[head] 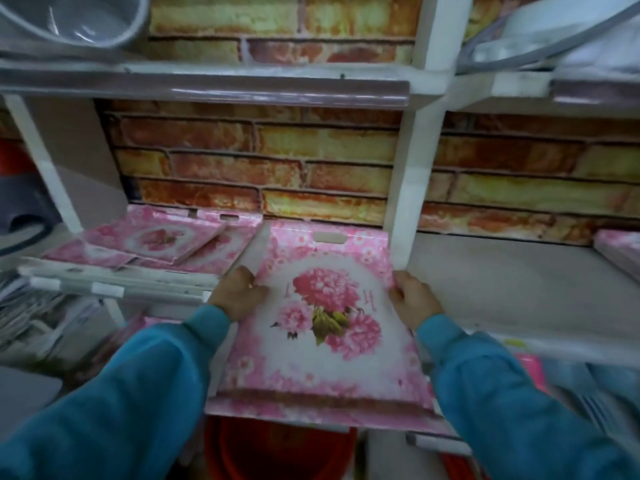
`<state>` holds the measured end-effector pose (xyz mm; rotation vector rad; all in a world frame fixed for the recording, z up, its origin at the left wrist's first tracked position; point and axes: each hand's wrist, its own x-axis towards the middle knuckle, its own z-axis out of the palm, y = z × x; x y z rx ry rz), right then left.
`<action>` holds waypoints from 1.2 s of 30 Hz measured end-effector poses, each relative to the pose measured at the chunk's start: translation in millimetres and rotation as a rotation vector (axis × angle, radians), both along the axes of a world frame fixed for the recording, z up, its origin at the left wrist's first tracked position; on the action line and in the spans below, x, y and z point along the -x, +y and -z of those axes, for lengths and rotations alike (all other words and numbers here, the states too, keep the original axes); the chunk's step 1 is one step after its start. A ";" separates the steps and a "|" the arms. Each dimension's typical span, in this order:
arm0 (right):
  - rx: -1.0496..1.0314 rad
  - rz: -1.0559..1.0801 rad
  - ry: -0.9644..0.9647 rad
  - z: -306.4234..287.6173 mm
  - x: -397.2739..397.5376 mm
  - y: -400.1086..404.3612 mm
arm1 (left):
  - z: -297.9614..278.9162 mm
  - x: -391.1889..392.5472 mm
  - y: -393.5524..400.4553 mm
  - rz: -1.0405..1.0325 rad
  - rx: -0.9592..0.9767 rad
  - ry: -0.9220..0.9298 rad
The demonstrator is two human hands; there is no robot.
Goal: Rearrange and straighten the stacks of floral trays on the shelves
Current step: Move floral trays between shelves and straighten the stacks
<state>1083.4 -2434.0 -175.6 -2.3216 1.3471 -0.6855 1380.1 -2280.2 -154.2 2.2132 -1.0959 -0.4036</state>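
A person in teal sleeves holds a large pink floral tray [322, 327] by its two long sides. The left hand [235, 294] grips the tray's left edge, fingers curled over the rim with the thumb on top; the right hand [414, 297] clasps the right edge in the same way. Both hands are closed on the tray, about halfway along its length.

The tray shows a bouquet of pink blooms with green leaves on a pale centre, framed by a pink flowered border. A cut-out handle slot sits at its far end. That far end lies over the middle shelf [502, 282], just beside the white upright post [412, 188], while the near end juts out past the shelf's front edge towards the person. A second pink edge shows beneath the near rim — whether it is another tray or part of the same one cannot be told.

To the left, on the same shelf level, a loose stack of floral trays [162, 242] lies askew, the top one turned at an angle to those under it. At the far right edge of the shelf, another pink tray's corner [620, 251] pokes into view. Behind the shelves runs a brick-patterned wall [277, 157]. Below the held tray, a red bucket [277, 448] stands — blurred, partly hidden.
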 end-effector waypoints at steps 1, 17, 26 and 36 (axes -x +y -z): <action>-0.004 0.014 -0.012 -1.7 22.0 6.4 | 2.6 18.6 -1.9 0.030 0.029 0.019; 0.014 0.515 -0.152 -44.0 479.9 -26.6 | -7.4 459.2 -176.4 0.374 0.297 0.148; 0.000 0.483 -0.152 -55.9 620.8 -117.8 | -19.5 597.1 -272.1 0.422 0.241 0.092; 0.020 0.439 -0.160 -76.8 691.1 -288.9 | -25.8 670.1 -448.5 0.404 0.210 0.086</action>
